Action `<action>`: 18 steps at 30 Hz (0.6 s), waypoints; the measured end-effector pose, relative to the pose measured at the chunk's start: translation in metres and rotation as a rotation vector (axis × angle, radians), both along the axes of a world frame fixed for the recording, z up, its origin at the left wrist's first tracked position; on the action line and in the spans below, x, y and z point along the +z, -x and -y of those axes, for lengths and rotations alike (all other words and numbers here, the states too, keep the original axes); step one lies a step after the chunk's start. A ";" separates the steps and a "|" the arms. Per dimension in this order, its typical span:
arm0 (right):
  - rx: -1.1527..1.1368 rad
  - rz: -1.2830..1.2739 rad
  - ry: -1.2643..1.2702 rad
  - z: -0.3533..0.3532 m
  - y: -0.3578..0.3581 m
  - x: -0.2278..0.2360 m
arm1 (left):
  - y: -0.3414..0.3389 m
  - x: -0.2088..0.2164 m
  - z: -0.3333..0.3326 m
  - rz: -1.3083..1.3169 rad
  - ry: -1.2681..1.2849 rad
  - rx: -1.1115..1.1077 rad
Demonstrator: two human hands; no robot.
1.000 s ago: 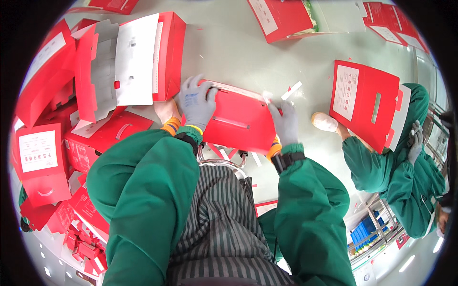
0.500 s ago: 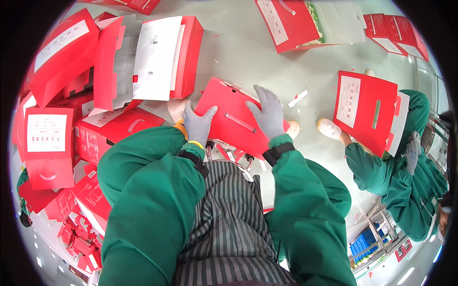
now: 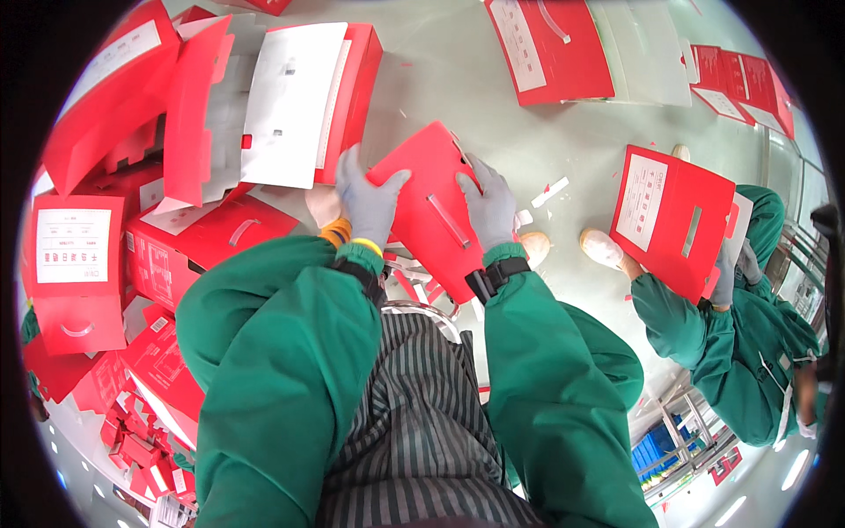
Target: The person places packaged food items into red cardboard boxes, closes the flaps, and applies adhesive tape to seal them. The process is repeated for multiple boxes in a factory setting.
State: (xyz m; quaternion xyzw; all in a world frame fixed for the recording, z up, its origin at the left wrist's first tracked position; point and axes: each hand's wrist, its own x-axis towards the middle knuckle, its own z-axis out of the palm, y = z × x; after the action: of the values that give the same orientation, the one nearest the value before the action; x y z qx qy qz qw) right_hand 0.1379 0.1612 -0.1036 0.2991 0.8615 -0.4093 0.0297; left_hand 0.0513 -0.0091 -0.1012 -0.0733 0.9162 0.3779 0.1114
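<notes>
A red cardboard box with a slot-like handle strip on its top face stands tilted in front of my lap, between both gloved hands. My left hand, in a grey glove, grips its left side with the thumb laid over the top face. On the opposite side my right hand, also grey-gloved, holds the right edge near the far corner, thumb on top. Fingers behind the box's edges are partly hidden. Beneath it, metal stool legs show in part.
Red boxes, one with a white open flap, crowd the left. A red box stands far right of centre. At right, a co-worker in green holds another red box. Paper scraps lie on the floor.
The box has turned, its near end swinging left. My left hand has moved up along its side, and my right hand has shifted slightly left. The co-worker's hand has come to their box.
</notes>
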 end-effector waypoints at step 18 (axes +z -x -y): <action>-0.136 -0.001 0.323 -0.011 0.009 -0.009 | -0.063 -0.003 -0.002 0.680 -0.644 0.486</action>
State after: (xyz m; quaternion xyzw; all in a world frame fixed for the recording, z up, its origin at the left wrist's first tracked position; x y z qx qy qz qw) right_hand 0.1288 0.1726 -0.1123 0.3478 0.7624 -0.5434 0.0494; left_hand 0.1142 -0.0074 -0.1040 -0.3641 0.6225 0.6099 0.3285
